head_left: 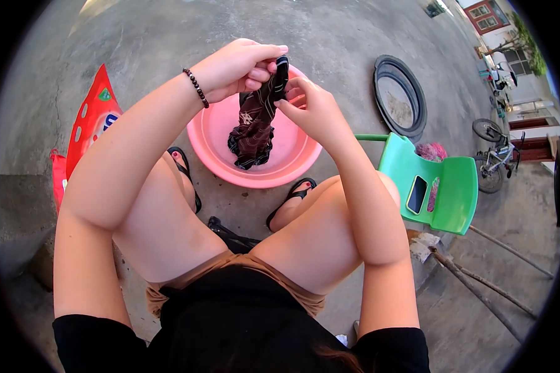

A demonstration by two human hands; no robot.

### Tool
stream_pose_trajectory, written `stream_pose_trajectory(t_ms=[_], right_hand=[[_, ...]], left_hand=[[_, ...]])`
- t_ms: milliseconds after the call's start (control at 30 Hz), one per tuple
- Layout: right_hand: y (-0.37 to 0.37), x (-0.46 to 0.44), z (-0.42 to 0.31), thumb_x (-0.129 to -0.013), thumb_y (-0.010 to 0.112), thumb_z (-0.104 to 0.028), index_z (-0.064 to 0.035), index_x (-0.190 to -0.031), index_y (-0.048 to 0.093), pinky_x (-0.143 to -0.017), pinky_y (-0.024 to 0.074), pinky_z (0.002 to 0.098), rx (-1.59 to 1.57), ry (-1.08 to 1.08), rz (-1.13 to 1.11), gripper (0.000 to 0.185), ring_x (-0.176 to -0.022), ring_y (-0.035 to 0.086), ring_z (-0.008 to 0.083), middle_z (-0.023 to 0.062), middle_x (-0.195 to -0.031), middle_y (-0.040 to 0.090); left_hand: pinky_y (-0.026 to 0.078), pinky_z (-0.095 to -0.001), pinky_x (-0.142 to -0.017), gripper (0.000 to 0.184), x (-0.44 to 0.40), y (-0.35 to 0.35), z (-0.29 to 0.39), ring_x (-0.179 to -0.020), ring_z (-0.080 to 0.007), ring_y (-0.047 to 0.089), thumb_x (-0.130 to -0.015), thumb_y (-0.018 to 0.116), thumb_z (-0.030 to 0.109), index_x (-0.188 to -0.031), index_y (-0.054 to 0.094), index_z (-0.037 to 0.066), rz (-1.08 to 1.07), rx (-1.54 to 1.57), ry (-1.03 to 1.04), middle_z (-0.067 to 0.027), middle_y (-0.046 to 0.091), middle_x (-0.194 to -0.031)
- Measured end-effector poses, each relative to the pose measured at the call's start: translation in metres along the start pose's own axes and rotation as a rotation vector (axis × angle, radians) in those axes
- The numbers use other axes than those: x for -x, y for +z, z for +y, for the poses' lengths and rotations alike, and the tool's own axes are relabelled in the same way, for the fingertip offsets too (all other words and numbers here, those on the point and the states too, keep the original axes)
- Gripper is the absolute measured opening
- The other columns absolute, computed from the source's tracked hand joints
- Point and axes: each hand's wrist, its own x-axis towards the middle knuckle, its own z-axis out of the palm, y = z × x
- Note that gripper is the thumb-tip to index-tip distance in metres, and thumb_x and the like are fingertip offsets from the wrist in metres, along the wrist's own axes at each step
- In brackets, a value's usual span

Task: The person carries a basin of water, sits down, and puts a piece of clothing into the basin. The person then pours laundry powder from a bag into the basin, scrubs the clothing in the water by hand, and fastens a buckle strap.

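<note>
A dark brown and black patterned garment (255, 127) with thin pale lines hangs bunched over a pink plastic basin (200, 149). What sort of garment it is, I cannot tell. My left hand (246, 68), with a beaded bracelet at the wrist, grips its upper end, thumb stretched across the top. On the other side, my right hand (312, 107) pinches the cloth's edge slightly lower, between thumb and bent fingers. The lower bundle hangs in front of the basin's inside; whether it touches the bottom is unclear. The basin stands on the concrete between my sandalled feet.
At the left stands a red printed bag (84, 133). A green plastic chair (457, 196) on the right carries a phone (417, 194). Beyond it lies a black tyre-like ring (421, 105). Wooden sticks (479, 298) lie lower right, and a bicycle (493, 160) is farther off.
</note>
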Motion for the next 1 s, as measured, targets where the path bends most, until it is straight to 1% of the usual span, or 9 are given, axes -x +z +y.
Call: stream_pose_trajectory(t_ms=[133,233,333,367,500,600,733,867,1000], right_hand=[[0.004,-0.005,0.007,-0.075,0.065,-0.017,0.0024,-0.089,0.059,-0.067,0.0487,0.0346,0.059,-0.045,0.008,0.024,-0.07,0.062,0.0236,0.0118,-0.083,0.065],[-0.009,-0.003,-0.003,-0.077,0.063,-0.014,0.0033,-0.085,0.059,-0.065,0.0475,0.0334,0.02,0.082,-0.015,0.02,-0.07,0.062,0.0195,0.0095,-0.077,0.065],[-0.021,-0.006,0.011,-0.08,0.061,-0.012,0.0035,-0.085,0.058,-0.064,0.0475,0.0292,-0.389,0.142,0.062,0.016,-0.07,0.061,0.0141,0.0087,-0.079,0.065],[-0.029,-0.003,0.001,-0.087,0.054,-0.013,-0.0004,-0.09,0.058,-0.074,0.0466,0.0247,-0.503,0.186,0.037,0.014,-0.078,0.059,0.0113,0.0043,-0.084,0.062],[-0.031,0.001,-0.006,-0.089,0.05,-0.015,-0.0048,-0.092,0.054,-0.072,0.0489,0.0263,-0.842,0.162,0.204,0.011,-0.076,0.059,0.0118,0.0031,-0.084,0.06],[-0.027,-0.002,-0.004,-0.09,0.049,-0.014,-0.0047,-0.093,0.052,-0.068,0.0495,0.0271,-0.999,0.159,0.262,0.01,-0.075,0.06,0.0123,0.0038,-0.083,0.06],[-0.026,-0.003,-0.005,-0.091,0.048,-0.015,-0.0048,-0.093,0.052,-0.064,0.05,0.0268,-0.99,0.135,0.286,0.011,-0.072,0.06,0.0124,0.0045,-0.082,0.06],[-0.023,-0.003,-0.013,-0.091,0.048,-0.015,-0.0049,-0.092,0.052,-0.061,0.0497,0.0258,-0.994,0.131,0.265,0.011,-0.069,0.059,0.0116,0.0043,-0.081,0.06],[-0.021,-0.005,-0.008,-0.091,0.049,-0.016,-0.0052,-0.091,0.053,-0.059,0.0487,0.0246,-0.98,0.105,0.261,0.012,-0.067,0.058,0.0101,0.0029,-0.08,0.059]], left_hand=[[0.023,-0.0182,-0.042,0.027,0.001,-0.001,0.002,-0.049,-0.0019,0.029,-0.09,0.054,0.026,-0.069,0.049,0.01,-0.045,0.064,0.023,0.0071,0.04,-0.062],[0.025,-0.0189,-0.044,0.028,0.0,-0.006,0.007,-0.049,-0.0031,0.03,-0.091,0.051,0.027,-0.068,0.047,0.012,0.062,-0.114,0.064,0.0074,0.037,-0.06],[0.026,-0.0198,-0.045,0.031,-0.005,-0.02,0.012,-0.049,-0.0039,0.029,-0.091,0.048,0.031,-0.065,0.042,0.015,0.234,-0.345,0.091,0.0077,0.032,-0.057],[0.028,-0.0206,-0.046,0.031,-0.006,-0.024,0.013,-0.05,-0.0044,0.031,-0.09,0.049,0.033,-0.066,0.045,0.013,0.275,-0.481,0.11,0.007,0.034,-0.058],[0.035,-0.0234,-0.05,0.035,-0.02,-0.04,0.005,-0.055,-0.007,0.041,-0.089,0.049,0.036,-0.075,0.053,0.005,0.411,-1.024,0.204,0.0034,0.045,-0.062],[0.041,-0.0228,-0.056,0.034,-0.021,-0.029,-0.009,-0.063,-0.0082,0.049,-0.086,0.055,0.038,-0.084,0.056,0.004,0.352,-0.996,0.273,0.0003,0.053,-0.072],[0.047,-0.0227,-0.059,0.041,-0.009,0.002,-0.014,-0.069,-0.0088,0.055,-0.083,0.06,0.047,-0.091,0.057,0.007,0.002,-0.935,0.067,-0.0011,0.056,-0.075],[0.052,-0.025,-0.061,0.034,-0.007,0.017,-0.031,-0.075,-0.011,0.06,-0.087,0.057,0.038,-0.096,0.055,0.005,-0.023,-0.916,-0.13,-0.0035,0.059,-0.081],[0.053,-0.0254,-0.059,0.032,-0.015,0.017,-0.041,-0.071,-0.0111,0.06,-0.088,0.056,0.033,-0.099,0.055,0.003,0.017,-0.77,-0.143,-0.0055,0.059,-0.086]])
